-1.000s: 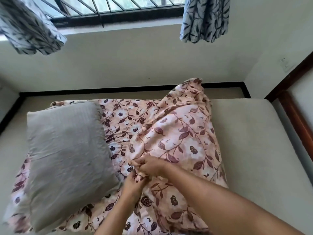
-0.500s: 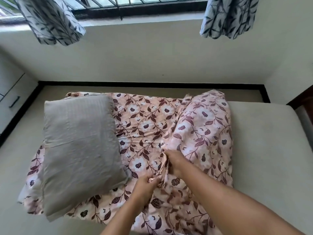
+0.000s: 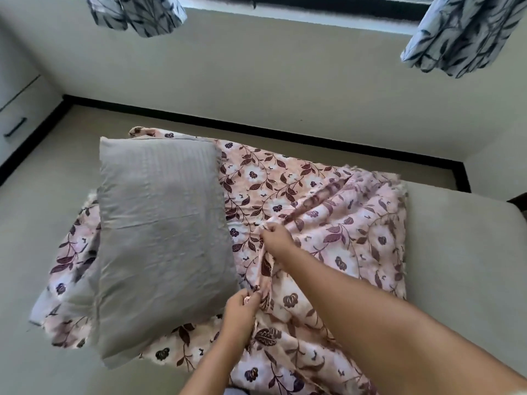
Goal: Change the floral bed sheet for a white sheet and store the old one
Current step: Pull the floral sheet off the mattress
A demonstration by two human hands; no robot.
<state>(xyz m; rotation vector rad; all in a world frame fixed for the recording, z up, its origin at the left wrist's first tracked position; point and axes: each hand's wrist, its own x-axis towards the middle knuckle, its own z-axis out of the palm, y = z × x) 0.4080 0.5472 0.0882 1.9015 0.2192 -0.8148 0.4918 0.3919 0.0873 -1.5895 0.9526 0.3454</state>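
So the biggest thing here is the beige mattress (image 3: 462, 252), and its own surface shows on both the far left and the whole right side. The floral bed sheet (image 3: 356, 238) is pulled off the right side and lies bunched across the middle of the mattress, pink with dark leaves and pale flowers, wrinkled all over, with its near end running off the bottom of the view under my arms. The grey pillow (image 3: 159, 238) sits on top of the sheet's left part, tilted a bit, with floral fabric poking out around its left and bottom edges. Up top, two leaf-print curtains (image 3: 467, 32) hang below the window, one on each side. A drawer handle (image 3: 14, 127) is just visible at the far left.

Now the grip: my right hand (image 3: 278, 238) is pinched tight on a raised fold of the sheet just right of the pillow. My left hand (image 3: 242, 305) is closer to me, fingers clamped on the same fold lower down, right by the pillow's corner. The fabric runs as a ridge between the two hands.
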